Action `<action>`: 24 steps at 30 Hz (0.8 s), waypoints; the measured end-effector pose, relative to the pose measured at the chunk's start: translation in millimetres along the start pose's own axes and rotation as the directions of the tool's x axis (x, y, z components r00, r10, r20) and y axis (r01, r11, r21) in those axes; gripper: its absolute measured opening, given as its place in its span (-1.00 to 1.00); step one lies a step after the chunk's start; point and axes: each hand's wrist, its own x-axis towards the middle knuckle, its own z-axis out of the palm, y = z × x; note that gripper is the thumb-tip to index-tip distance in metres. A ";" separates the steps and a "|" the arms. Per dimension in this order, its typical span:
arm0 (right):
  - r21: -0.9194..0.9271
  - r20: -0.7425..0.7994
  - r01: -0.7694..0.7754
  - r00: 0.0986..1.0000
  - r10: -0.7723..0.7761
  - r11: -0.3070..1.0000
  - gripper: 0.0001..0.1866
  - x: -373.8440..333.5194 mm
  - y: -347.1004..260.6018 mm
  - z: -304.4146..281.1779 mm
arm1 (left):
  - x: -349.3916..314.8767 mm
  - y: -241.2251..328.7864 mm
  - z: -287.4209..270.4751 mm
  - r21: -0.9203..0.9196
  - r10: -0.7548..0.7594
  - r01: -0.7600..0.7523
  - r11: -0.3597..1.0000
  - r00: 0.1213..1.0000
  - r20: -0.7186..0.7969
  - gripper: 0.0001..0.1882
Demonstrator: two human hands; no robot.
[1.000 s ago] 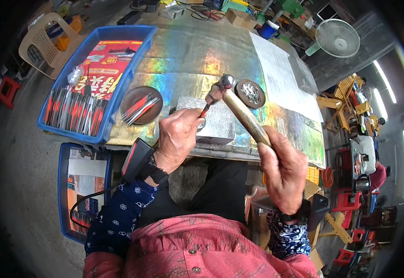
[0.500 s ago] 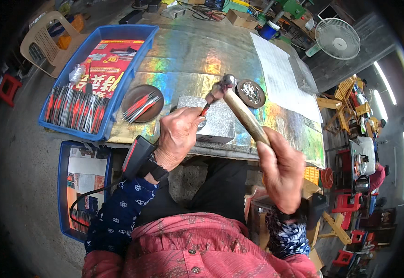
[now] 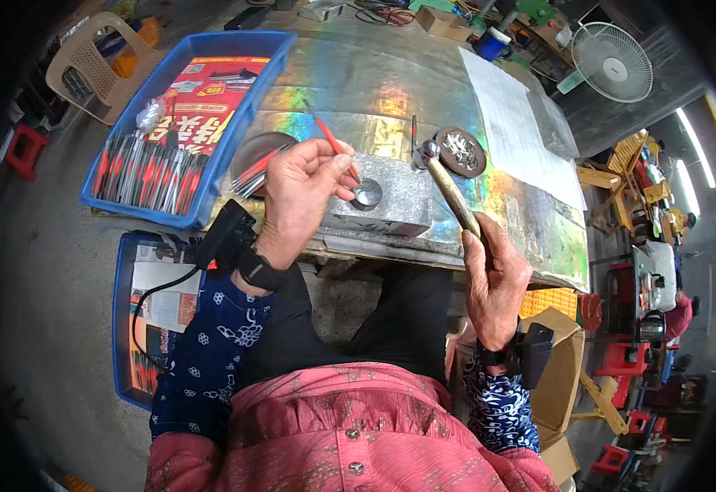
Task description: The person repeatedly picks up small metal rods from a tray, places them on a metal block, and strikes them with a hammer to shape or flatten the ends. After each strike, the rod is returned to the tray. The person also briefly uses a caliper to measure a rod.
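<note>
My left hand (image 3: 296,197) pinches a slim red stick-like tool (image 3: 326,131) with a thin dark tip, tilted with that tip up and away to the left. Its lower end is close to a small round metal piece (image 3: 367,194) on the grey block (image 3: 405,193). In my right hand (image 3: 496,283) is a hammer (image 3: 451,193), gripped by the end of its wooden handle. The hammer's head is beyond the block's right side, near a dark bowl of small silvery pieces (image 3: 480,161). Behind my left hand, another dark bowl (image 3: 253,146) holds several red and grey sticks.
A blue tray (image 3: 187,220) with rows of red and grey sticks stands at the table's left. A second blue tray (image 3: 120,328) is lower down. White paper (image 3: 512,123) covers the table's right part. A fan (image 3: 612,61) stands at the far right.
The hammer head has come off the block toward the right, away from my left hand. My left hand has lifted and turned the red stick, so its thin tip now points up and left.
</note>
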 end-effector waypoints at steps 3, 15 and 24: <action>-0.097 -0.041 0.061 0.997 -0.065 0.993 -0.73 -4.9 15.3 13.2 | -2.6 5.2 -11.2 -0.088 -0.088 0.085 0.992 0.996 -0.028 -0.84; -0.370 -0.045 0.092 0.992 -0.117 0.924 -0.54 -26.2 43.6 61.3 | -15.3 4.4 -44.8 -0.126 -0.129 0.124 0.984 0.991 -0.030 -0.78; -0.249 0.093 0.037 0.996 -0.014 0.968 -0.62 -18.5 33.0 56.7 | -22.9 12.8 -47.2 0.061 -0.124 0.129 0.990 0.989 -0.080 -0.80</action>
